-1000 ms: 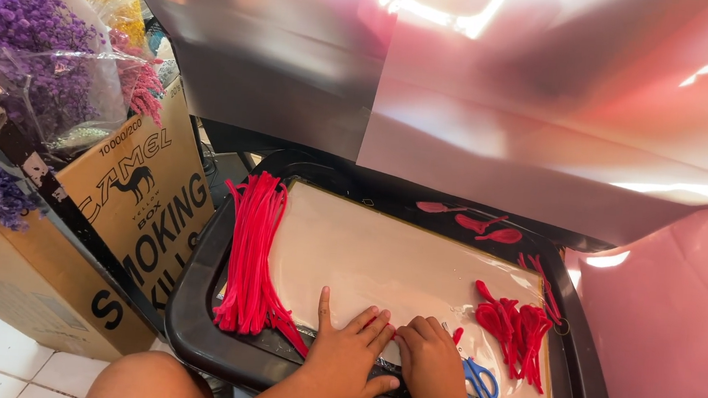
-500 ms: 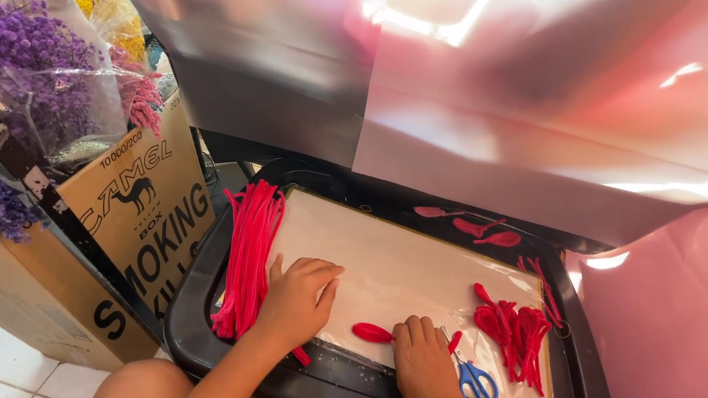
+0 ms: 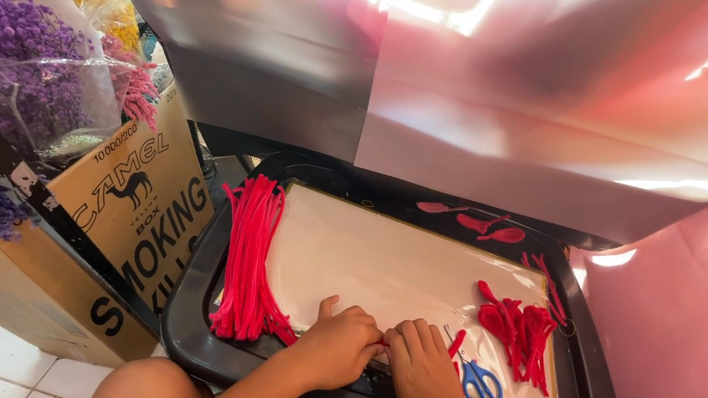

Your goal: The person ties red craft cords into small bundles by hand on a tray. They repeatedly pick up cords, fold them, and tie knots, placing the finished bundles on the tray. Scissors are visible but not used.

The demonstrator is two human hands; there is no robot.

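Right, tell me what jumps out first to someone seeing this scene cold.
The bright red pipe cleaners lie bundled along the left side of the black tray, vivid against the pale sheet inside it. At the near edge the left hand and right hand press close together on a red piece, blue scissors beside them. Purple dried flowers fill the upper left.

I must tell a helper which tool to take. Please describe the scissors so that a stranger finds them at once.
Start from the black plastic tray that holds a pale flat board. Go to the board's near right corner, just right of the person's right hand. There lie the small blue-handled scissors, the only blue thing among red pieces: the heap of bent red pieces beside them and the long red bundle on the far left.
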